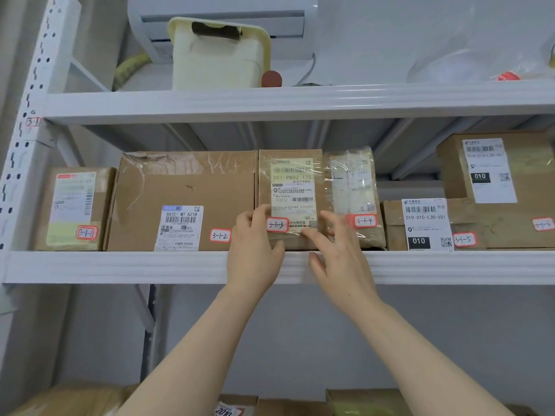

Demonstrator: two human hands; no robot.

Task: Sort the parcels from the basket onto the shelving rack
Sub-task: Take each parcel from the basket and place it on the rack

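Fingers (249, 219) of the left hand (255, 247) curl round the left edge of the parcel (292, 181); the right hand (336, 247) presses its front with spread fingers. It stands upright on the middle shelf (120, 265), long axis vertical, label outward, third of six parcels.

The left hand (255, 250) hides the lower left corner of the small parcel (289, 181); the right hand (336, 253) hides its lower right. Cartons (363, 402) at the bottom edge are cut off.
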